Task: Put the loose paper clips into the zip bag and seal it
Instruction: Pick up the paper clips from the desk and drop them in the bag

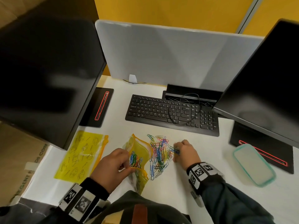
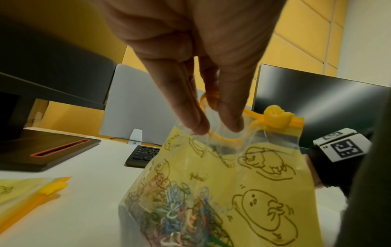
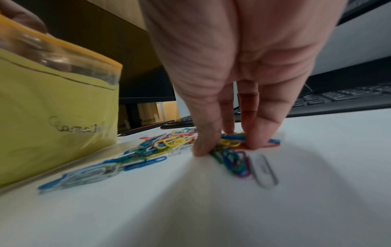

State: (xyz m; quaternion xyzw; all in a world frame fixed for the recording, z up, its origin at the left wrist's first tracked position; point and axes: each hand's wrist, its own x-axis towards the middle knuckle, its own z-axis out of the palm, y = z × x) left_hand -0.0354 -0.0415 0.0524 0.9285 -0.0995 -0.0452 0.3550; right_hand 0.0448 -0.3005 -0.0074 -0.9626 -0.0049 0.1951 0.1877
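Note:
A yellow zip bag [image 1: 140, 152] with cartoon drawings stands on the white desk, its mouth open and several coloured paper clips inside. My left hand [image 1: 113, 165] pinches its orange rim [image 2: 220, 139] between thumb and fingers [image 2: 195, 124]. A pile of loose coloured paper clips [image 1: 159, 155] lies just right of the bag [image 3: 52, 103]. My right hand [image 1: 184, 151] is down on the pile's right edge, its fingertips [image 3: 201, 150] closing round a few clips [image 3: 232, 142] against the desk.
A second yellow zip bag [image 1: 80, 156] lies flat at the left. A black keyboard [image 1: 171, 113] sits behind the pile, between two monitors on black stands. A lidded plastic container [image 1: 253, 164] rests at the right. A grey divider panel [image 1: 161, 52] closes the back.

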